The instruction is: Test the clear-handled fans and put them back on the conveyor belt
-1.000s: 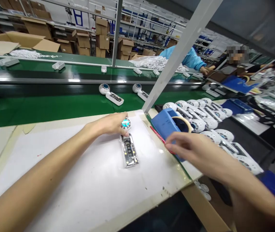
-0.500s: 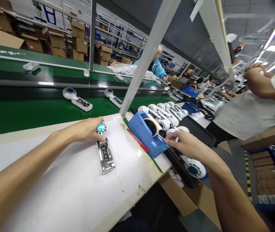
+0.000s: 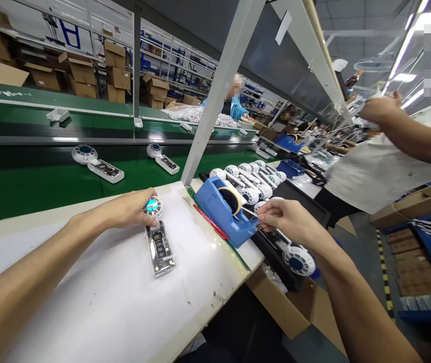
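My left hand [image 3: 138,209] is closed on the head of a small handheld fan [image 3: 160,247] with a clear handle that shows its circuit board. The fan lies on the white work surface [image 3: 117,302]. At the front of a blue tape dispenser [image 3: 215,209], my right hand [image 3: 281,217] pinches the end of the tape [image 3: 249,212] between thumb and fingers. A roll of tape [image 3: 232,199] sits in the dispenser. Beside it on the white surface lies a red pen [image 3: 210,222].
Several white fans [image 3: 255,184] fill a black tray [image 3: 302,201] to the right. Fan parts [image 3: 105,170] ride on the green conveyor [image 3: 41,186] behind. A metal post [image 3: 219,91] rises at the bench edge. An open carton [image 3: 279,302] stands below; a co-worker [image 3: 382,171] stands at right.
My right fingers have closed on the tape end at the dispenser. The fan parts on the near conveyor have moved left. My left hand stays on the fan, and the view has shifted slightly.
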### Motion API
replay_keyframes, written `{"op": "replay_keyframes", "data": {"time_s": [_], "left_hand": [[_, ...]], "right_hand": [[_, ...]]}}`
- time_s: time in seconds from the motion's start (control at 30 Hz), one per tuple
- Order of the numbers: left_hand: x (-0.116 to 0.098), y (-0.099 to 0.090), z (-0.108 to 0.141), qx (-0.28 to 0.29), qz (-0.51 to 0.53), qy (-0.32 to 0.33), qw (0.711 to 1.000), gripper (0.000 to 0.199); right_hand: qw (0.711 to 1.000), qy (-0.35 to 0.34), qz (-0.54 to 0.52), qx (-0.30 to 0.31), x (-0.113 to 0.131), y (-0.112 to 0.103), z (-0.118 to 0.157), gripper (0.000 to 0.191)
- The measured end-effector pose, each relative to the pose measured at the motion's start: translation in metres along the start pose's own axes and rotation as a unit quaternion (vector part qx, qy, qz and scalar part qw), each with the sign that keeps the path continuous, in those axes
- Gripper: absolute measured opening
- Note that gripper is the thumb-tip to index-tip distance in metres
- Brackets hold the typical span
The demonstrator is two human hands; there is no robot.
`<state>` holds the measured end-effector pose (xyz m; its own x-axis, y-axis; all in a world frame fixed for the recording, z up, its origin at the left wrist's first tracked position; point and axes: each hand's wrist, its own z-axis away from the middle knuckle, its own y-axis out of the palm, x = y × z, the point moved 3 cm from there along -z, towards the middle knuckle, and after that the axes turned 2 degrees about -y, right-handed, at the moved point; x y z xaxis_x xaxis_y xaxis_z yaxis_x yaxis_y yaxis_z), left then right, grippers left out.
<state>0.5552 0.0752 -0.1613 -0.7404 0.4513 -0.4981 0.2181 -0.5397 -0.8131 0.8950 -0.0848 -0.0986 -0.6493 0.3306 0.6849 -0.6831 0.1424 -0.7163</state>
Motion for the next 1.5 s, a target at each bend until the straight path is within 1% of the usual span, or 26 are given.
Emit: {"op": "replay_keyframes", "data": {"time_s": [0.17, 0.3, 0.47, 0.67, 0.77, 0.83, 0.93, 1.0, 1.07, 1.1, 1.13, 1.17, 1.2, 1.27, 1.3, 1.4, 1.5], "left_hand": [[0.0, -0.001, -0.001, 0.0, -0.007, 0.0, 1.0, 0.064], [0.0, -0.001, -0.001, -0.002, -0.004, -0.001, 1.0, 0.066], [-0.002, -0.002, 0.001, -0.003, -0.01, -0.004, 1.0, 0.063], [-0.004, -0.002, 0.002, 0.005, -0.017, -0.01, 1.0, 0.063], [-0.004, -0.002, 0.002, 0.005, -0.016, -0.009, 1.0, 0.064], [-0.004, -0.002, 0.002, 0.001, -0.018, -0.008, 1.0, 0.064], [-0.003, -0.002, 0.001, 0.0, -0.02, -0.006, 1.0, 0.064], [-0.002, -0.001, 0.002, 0.001, -0.014, -0.004, 1.0, 0.063], [-0.003, -0.002, 0.002, 0.002, -0.014, 0.003, 1.0, 0.06], [-0.003, -0.002, 0.002, 0.001, -0.017, 0.008, 1.0, 0.059], [-0.004, -0.003, 0.003, -0.001, -0.021, 0.012, 1.0, 0.058], [-0.004, -0.003, 0.004, -0.004, -0.025, 0.014, 1.0, 0.057], [-0.004, -0.004, 0.004, -0.006, -0.027, 0.014, 1.0, 0.056], [-0.004, -0.004, 0.005, -0.013, -0.029, 0.013, 0.999, 0.056], [-0.003, -0.004, 0.006, -0.016, -0.031, 0.014, 0.999, 0.057], [-0.003, -0.004, 0.007, -0.018, -0.034, 0.021, 0.999, 0.057], [-0.004, -0.004, 0.006, -0.021, -0.038, 0.031, 0.999, 0.056]], "right_hand": [[0.999, 0.002, -0.031, 0.012, -0.006, 0.001, 0.009, 0.029], [0.998, -0.008, -0.053, 0.035, -0.011, 0.002, 0.015, 0.03], [0.997, -0.005, -0.076, 0.032, -0.017, 0.003, 0.018, 0.041], [0.996, -0.011, -0.081, 0.041, -0.014, 0.003, 0.022, 0.039], [0.998, -0.008, -0.057, 0.04, -0.013, 0.006, 0.02, 0.037], [1.0, -0.004, -0.022, 0.015, -0.018, 0.009, 0.019, 0.036], [0.998, 0.008, 0.039, -0.052, -0.032, 0.011, 0.022, 0.037], [0.992, 0.018, 0.08, -0.1, -0.04, 0.012, 0.031, 0.035], [0.986, 0.007, 0.091, -0.137, -0.038, 0.017, 0.043, 0.034], [0.989, -0.013, 0.073, -0.128, -0.032, 0.022, 0.048, 0.033], [0.994, -0.04, 0.043, -0.097, -0.022, 0.031, 0.052, 0.031], [0.997, -0.071, 0.008, -0.036, -0.009, 0.044, 0.055, 0.029], [0.994, -0.103, -0.02, 0.035, 0.006, 0.058, 0.057, 0.025], [0.973, -0.162, -0.039, 0.162, 0.037, 0.089, 0.058, 0.016], [0.959, -0.19, -0.034, 0.208, 0.053, 0.103, 0.057, 0.012], [0.918, -0.261, 0.002, 0.299, 0.088, 0.134, 0.05, 0.009], [0.893, -0.299, 0.053, 0.333, 0.105, 0.147, 0.038, 0.014]]}}
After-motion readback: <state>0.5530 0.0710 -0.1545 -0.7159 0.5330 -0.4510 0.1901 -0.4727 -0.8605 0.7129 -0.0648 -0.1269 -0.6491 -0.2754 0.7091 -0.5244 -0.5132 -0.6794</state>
